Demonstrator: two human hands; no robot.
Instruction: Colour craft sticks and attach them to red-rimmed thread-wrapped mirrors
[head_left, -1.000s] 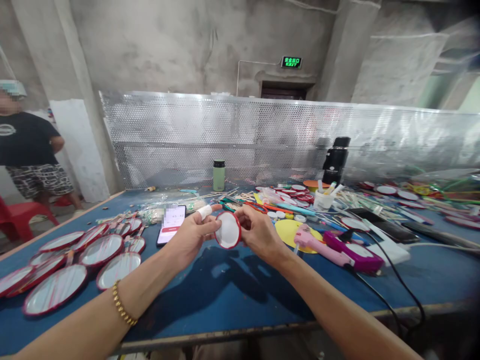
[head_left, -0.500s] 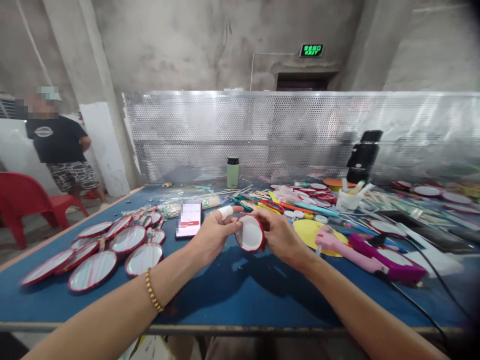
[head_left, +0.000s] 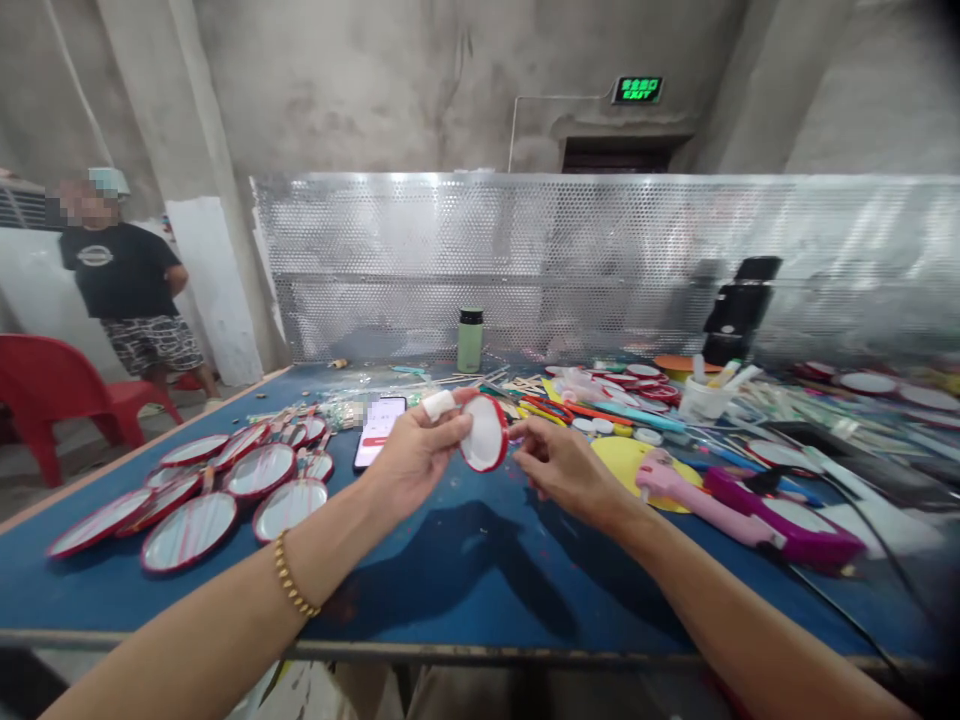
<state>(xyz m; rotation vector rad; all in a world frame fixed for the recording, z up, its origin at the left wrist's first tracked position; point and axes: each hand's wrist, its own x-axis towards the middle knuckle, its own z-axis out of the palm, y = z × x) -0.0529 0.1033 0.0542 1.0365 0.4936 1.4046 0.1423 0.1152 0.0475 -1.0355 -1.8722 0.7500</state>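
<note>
My left hand [head_left: 420,440], a white wrap on one finger, grips a small round white disc with a red rim [head_left: 484,434] by its left side, above the table. The disc is tilted, its white face turned partly towards me. Close beside the right rim is my right hand [head_left: 562,465], fingers loosely bent and thumb apart from the index finger, with nothing visible between them. Whether a fingertip touches the rim I cannot tell. Larger red-rimmed white discs [head_left: 189,532] lie in an overlapping group to the left.
A phone [head_left: 379,432] lies behind my left hand. A green bottle [head_left: 470,342] stands near the perforated metal screen [head_left: 405,235]. On the right are a yellow disc [head_left: 611,456], a pink and purple glue gun [head_left: 705,505] with a cable and a white cup of pens [head_left: 703,400]. A person [head_left: 124,270] stands far left.
My right hand has come off the disc and shifted slightly right. The left hand has raised the disc a little, moved it left and turned it more edge-on. The view has shifted slightly.
</note>
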